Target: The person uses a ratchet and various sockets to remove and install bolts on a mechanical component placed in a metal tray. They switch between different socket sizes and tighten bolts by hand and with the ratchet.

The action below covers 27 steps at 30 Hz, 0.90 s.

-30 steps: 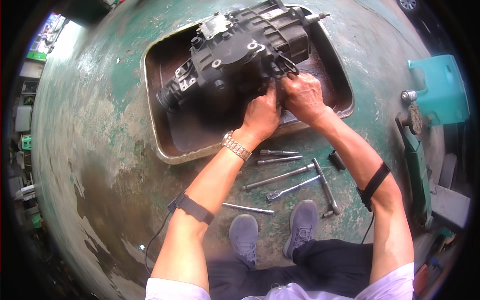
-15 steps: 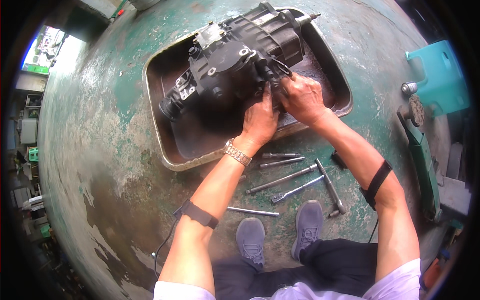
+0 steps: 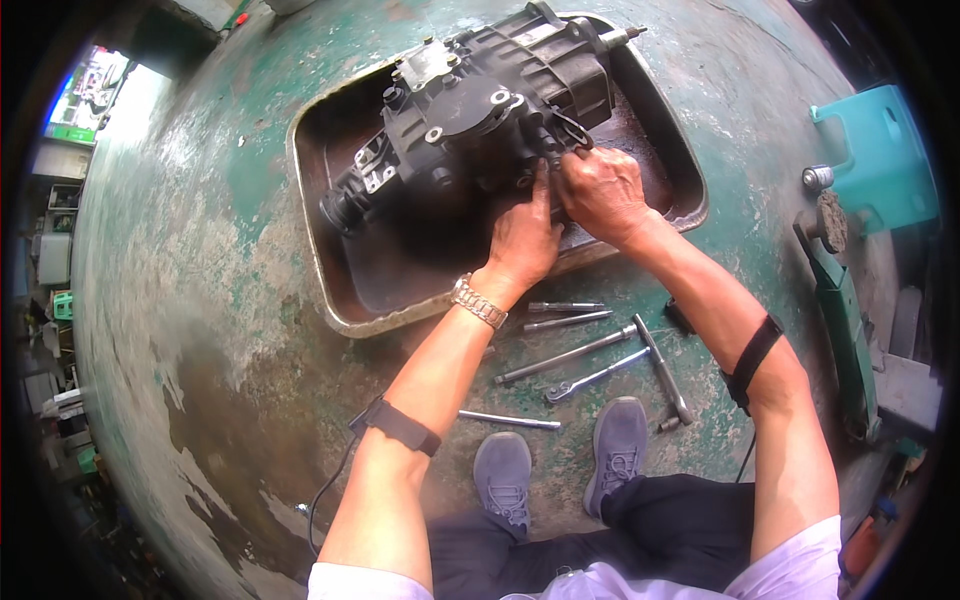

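A dark metal gearbox with ribbed casing and a shaft at its far right end lies in a brown metal tray. At its near right side my left hand reaches in, the index finger stretched along the casing and the other fingers curled and mostly hidden. Right beside it, my right hand is closed, with bent fingers around a part near a small wire loop on the casing. What lies between the fingers of both hands is hidden.
On the floor before the tray lie a ratchet, a T-handle bar and several extension bars. A turquoise plastic stool and a green floor jack stand at the right. My shoes are close to the tools.
The gearbox shifts very slightly in the picture, along with the tray and tools. Both hands stay at the same spot, with small finger movements at most.
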Each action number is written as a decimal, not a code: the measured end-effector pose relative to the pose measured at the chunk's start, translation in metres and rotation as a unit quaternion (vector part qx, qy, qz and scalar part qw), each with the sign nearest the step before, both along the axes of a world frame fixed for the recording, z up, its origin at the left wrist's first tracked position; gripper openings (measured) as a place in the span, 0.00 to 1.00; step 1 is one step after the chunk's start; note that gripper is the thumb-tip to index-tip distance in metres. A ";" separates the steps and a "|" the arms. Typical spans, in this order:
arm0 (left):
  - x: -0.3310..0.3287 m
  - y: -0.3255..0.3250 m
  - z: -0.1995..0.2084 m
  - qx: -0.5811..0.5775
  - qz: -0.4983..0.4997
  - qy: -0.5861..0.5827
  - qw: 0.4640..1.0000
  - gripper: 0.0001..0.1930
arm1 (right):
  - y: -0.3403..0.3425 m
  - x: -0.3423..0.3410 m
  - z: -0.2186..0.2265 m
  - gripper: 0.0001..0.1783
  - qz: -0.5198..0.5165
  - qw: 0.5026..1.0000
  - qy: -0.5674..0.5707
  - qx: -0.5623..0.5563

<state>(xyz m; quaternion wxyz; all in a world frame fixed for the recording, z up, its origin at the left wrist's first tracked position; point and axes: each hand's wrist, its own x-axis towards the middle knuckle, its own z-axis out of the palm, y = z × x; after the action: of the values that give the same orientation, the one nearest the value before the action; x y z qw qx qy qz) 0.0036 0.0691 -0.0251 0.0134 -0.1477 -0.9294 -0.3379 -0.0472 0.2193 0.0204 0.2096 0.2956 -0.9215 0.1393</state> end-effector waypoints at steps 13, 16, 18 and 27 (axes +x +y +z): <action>0.000 0.000 0.012 -0.018 -0.001 -0.093 0.995 0.51 | -0.002 0.003 0.016 0.11 -0.074 0.987 -0.145 0.011; 0.003 -0.003 0.010 0.064 -0.021 -0.023 0.997 0.45 | 0.015 0.006 0.023 0.11 -0.031 0.984 -0.174 -0.035; 0.008 -0.004 0.007 0.067 -0.028 -0.014 0.997 0.38 | 0.044 0.021 0.030 0.13 0.005 0.987 -0.161 -0.025; 0.020 -0.008 0.009 0.104 -0.012 -0.055 0.993 0.05 | 0.202 0.143 0.011 0.16 -0.195 0.926 -0.320 -0.039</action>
<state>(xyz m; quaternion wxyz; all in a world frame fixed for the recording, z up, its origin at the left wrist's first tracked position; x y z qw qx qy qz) 0.0232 0.0608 -0.0163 -0.0267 -0.1373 -0.8866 -0.4408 0.0956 0.4214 0.0311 -0.0622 0.0410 -0.9729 0.2191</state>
